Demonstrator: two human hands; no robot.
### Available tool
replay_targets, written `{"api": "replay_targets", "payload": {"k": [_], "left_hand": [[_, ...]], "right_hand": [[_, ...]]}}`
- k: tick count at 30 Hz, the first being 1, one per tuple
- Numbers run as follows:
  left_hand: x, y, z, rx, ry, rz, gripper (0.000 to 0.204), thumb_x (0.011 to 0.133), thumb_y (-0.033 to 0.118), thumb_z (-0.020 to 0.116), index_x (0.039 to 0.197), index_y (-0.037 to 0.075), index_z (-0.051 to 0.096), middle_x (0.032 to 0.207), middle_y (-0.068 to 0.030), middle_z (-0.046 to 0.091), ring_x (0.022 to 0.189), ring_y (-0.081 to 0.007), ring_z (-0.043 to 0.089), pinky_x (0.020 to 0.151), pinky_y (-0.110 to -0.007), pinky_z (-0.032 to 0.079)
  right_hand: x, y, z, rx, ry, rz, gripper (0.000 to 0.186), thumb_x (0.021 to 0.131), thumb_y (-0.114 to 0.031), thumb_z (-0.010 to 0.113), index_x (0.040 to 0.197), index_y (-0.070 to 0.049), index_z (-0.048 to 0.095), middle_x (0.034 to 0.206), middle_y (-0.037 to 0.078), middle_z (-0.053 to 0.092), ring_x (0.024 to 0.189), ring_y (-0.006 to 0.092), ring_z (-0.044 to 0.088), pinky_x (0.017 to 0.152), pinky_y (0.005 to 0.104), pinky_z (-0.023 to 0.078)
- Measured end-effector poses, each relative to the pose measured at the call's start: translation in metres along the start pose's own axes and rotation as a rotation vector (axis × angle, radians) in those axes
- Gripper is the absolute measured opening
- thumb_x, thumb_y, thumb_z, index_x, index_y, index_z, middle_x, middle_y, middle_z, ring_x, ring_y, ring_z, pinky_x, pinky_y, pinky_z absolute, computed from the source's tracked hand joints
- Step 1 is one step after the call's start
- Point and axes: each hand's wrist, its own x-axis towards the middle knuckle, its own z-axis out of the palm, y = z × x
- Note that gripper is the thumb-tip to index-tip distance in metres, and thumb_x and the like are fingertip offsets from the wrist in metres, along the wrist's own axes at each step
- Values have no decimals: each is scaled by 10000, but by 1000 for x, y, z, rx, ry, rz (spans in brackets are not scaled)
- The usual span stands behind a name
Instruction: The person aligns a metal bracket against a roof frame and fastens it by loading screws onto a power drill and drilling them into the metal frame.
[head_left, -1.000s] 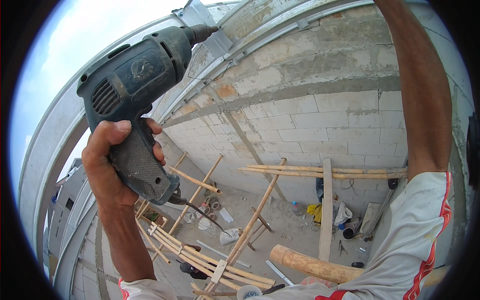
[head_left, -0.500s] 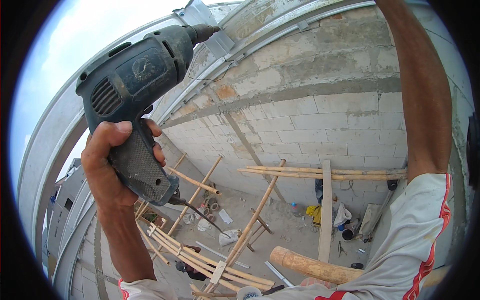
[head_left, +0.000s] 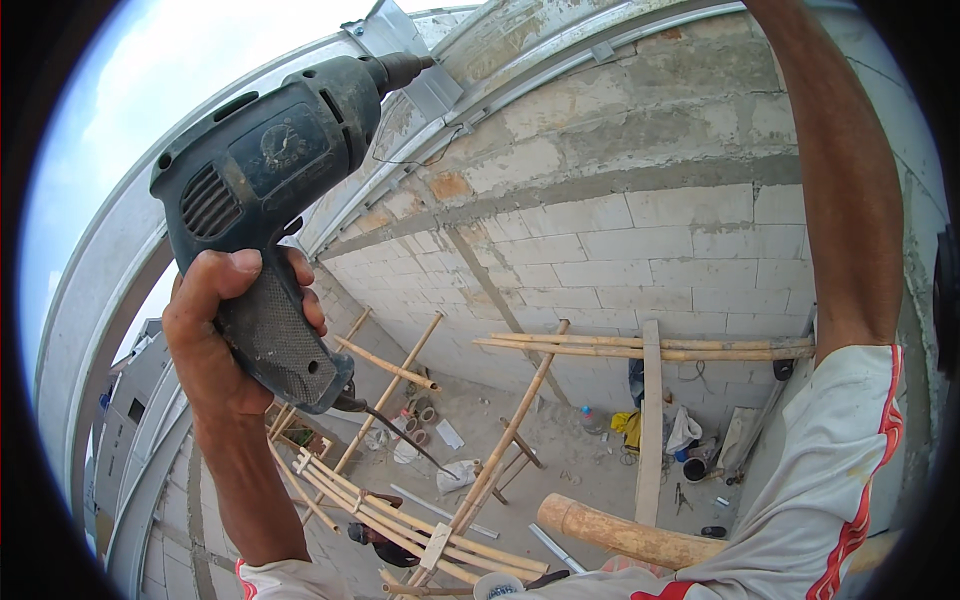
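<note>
My left hand (head_left: 205, 325) is wrapped round the grip of a dusty dark power drill (head_left: 275, 145), its fingers curled at the trigger side. The drill tilts up to the right. Its nose meets, or nearly meets, a silvery metal bracket (head_left: 437, 92) on the roof framing; I cannot tell if they touch. A power cord (head_left: 410, 440) hangs from the base of the grip. My right arm (head_left: 845, 170) reaches up past the top edge, so the hand itself is out of sight.
A curved-looking metal beam (head_left: 110, 260) runs along the left. Below are bamboo poles (head_left: 510, 425), a thick bamboo pole (head_left: 620, 535), an upright plank (head_left: 650, 430) and a person (head_left: 385, 540). A block wall (head_left: 640, 240) stands ahead. Bags and a bucket (head_left: 695, 467) lie on the floor far down.
The drill has shifted very slightly left and down, still in my left hand. Far below, the person has moved a little. My right arm stays nearly the same.
</note>
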Motion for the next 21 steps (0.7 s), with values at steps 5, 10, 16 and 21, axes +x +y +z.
{"api": "replay_targets", "payload": {"k": [5,10,16,21], "left_hand": [[2,-3,5,-63,11,-3,469,809,200,550,1097,-167,498,799,-245,650,535,-241,670,441,-316,594],[4,-2,9,-91,-38,31,477,806,174,537,1119,-182,482,787,-253,648,531,-252,677,431,-307,600],[4,0,5,-126,-36,-10,472,809,162,524,1144,-166,470,796,-249,646,535,-278,686,440,-339,620],[0,7,12,-45,-4,-4,459,798,168,542,1093,-180,490,763,-227,642,525,-243,665,433,-319,586]], "right_hand": [[4,-3,4,7,-1,-5,572,1010,-581,232,1497,-289,299,1558,-129,296,1434,91,246,1193,576,37],[7,2,6,0,-6,-6,574,1009,-584,232,1499,-291,295,1559,-132,292,1434,87,244,1193,576,34],[11,2,13,-10,-7,-27,577,1005,-591,245,1497,-294,301,1552,-131,311,1429,83,255,1193,572,21],[3,5,4,8,9,-19,569,1006,-582,250,1495,-297,306,1547,-129,320,1428,84,258,1192,574,15]]}}
